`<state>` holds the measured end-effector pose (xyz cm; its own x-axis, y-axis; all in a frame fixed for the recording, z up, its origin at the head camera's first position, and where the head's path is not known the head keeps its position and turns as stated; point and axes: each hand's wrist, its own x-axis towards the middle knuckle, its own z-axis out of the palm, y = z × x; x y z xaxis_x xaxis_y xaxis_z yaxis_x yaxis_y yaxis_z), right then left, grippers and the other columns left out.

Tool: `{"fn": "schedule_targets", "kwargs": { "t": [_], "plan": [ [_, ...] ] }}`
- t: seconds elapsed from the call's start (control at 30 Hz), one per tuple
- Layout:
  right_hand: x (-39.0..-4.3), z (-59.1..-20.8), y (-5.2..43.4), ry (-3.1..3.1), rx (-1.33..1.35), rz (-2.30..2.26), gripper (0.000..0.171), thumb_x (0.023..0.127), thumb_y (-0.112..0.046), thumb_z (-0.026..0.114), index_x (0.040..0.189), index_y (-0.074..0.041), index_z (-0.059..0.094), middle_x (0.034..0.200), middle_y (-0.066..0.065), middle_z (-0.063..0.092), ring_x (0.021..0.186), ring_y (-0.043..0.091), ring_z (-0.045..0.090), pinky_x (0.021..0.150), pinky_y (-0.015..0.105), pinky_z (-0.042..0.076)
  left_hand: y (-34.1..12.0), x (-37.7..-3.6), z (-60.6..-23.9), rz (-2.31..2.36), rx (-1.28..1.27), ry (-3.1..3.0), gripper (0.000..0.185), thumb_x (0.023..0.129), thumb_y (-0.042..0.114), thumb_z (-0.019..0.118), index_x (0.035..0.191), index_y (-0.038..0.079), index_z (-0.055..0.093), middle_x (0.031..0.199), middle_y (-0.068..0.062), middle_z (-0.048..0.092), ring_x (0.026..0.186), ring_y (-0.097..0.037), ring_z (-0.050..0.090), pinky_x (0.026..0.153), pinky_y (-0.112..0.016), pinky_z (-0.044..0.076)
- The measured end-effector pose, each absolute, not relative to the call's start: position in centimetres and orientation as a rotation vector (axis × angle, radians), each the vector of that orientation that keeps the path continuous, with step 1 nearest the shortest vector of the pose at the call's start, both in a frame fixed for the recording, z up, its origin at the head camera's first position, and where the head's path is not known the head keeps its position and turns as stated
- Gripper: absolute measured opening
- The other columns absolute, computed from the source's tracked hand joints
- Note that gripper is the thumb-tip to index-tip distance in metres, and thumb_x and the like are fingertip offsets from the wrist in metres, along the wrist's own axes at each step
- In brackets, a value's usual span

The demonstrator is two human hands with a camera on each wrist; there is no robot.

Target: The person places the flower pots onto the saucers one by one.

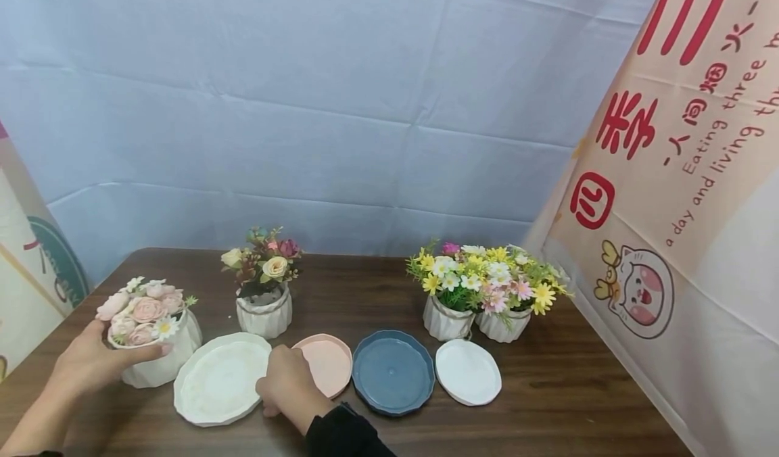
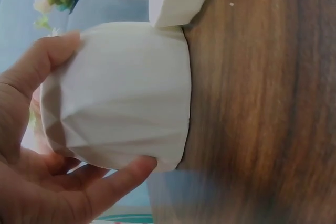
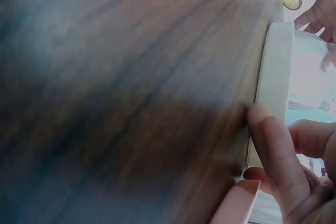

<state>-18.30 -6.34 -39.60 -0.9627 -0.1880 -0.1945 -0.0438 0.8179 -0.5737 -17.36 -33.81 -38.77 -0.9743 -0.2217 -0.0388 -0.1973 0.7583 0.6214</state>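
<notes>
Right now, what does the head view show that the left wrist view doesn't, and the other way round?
Only the head view shows the right hand, the pink plate, the blue plate, the small white plate and the yellow flowers.

Only the left wrist view shows a finger of the left hand placed low on the near pot, towards its base.

Both show the left hand holding that pot, the large white plate, the flowerpot behind and the table.

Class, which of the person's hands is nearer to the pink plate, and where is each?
Right. The right hand is just beside the pink plate, at the edge of the big white plate; the left hand holds a flower pot beyond it.
</notes>
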Motion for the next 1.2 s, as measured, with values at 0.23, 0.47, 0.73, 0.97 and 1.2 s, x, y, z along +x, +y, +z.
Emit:
{"fn": "schedule_targets", "kwargs": {
  "t": [0.23, 0.47, 0.73, 0.97, 1.2],
  "plan": [
    [-18.3, -39.9, -6.2, 2.734, -0.134, -0.949, 0.022, 0.070, -0.005, 0.070, 0.086, 0.008, 0.061, 0.067, 0.012, 0.050, 0.033, 0.010, 0.052, 0.037, 0.018, 0.045, -33.5, -17.3, -39.2, -0.969, 0.335, -2.867, 0.108, 0.076, 0.054, 0.069, 0.136, -0.018, 0.014, 0.126, -0.048, 0.027, 0.106, -0.062, 0.033, 0.081, -0.067, 0.033],
    [-18.3, -39.9, -6.2, 2.740, -0.135, -0.952, 0.016, 0.074, -0.008, 0.071, 0.075, 0.005, 0.061, 0.047, 0.002, 0.051, 0.034, 0.008, 0.052, 0.043, 0.017, 0.046, -33.3, -17.4, -39.7, -0.939, 0.274, -2.821, 0.102, 0.073, 0.051, 0.073, 0.130, -0.019, 0.024, 0.121, -0.046, 0.036, 0.100, -0.060, 0.041, 0.074, -0.063, 0.039],
    [-18.1, -40.0, -6.2, 2.786, -0.163, -0.909, 0.017, 0.074, -0.010, 0.072, 0.070, 0.002, 0.060, 0.045, 0.000, 0.050, 0.035, 0.008, 0.051, 0.052, 0.016, 0.048, -32.7, -17.2, -39.5, -1.058, 0.484, -2.752, 0.111, 0.071, 0.051, 0.075, 0.133, -0.021, 0.017, 0.125, -0.046, 0.029, 0.109, -0.059, 0.033, 0.083, -0.065, 0.033],
    [-18.1, -40.1, -6.0, 2.797, -0.162, -0.924, 0.018, 0.073, -0.010, 0.072, 0.069, 0.001, 0.060, 0.048, 0.000, 0.050, 0.039, 0.008, 0.052, 0.058, 0.019, 0.050, -32.3, -17.1, -39.2, -1.165, 0.576, -2.699, 0.113, 0.069, 0.052, 0.077, 0.135, -0.018, 0.018, 0.128, -0.044, 0.028, 0.112, -0.055, 0.033, 0.085, -0.062, 0.035],
    [-18.1, -40.3, -5.9, 2.752, -0.152, -1.017, 0.023, 0.074, -0.007, 0.070, 0.059, -0.003, 0.054, 0.037, -0.003, 0.047, 0.032, 0.008, 0.052, 0.046, 0.014, 0.045, -31.8, -16.7, -38.4, -1.130, 0.559, -2.648, 0.111, 0.067, 0.049, 0.079, 0.135, -0.017, 0.020, 0.126, -0.043, 0.031, 0.110, -0.051, 0.035, 0.081, -0.058, 0.039]
  ]
}}
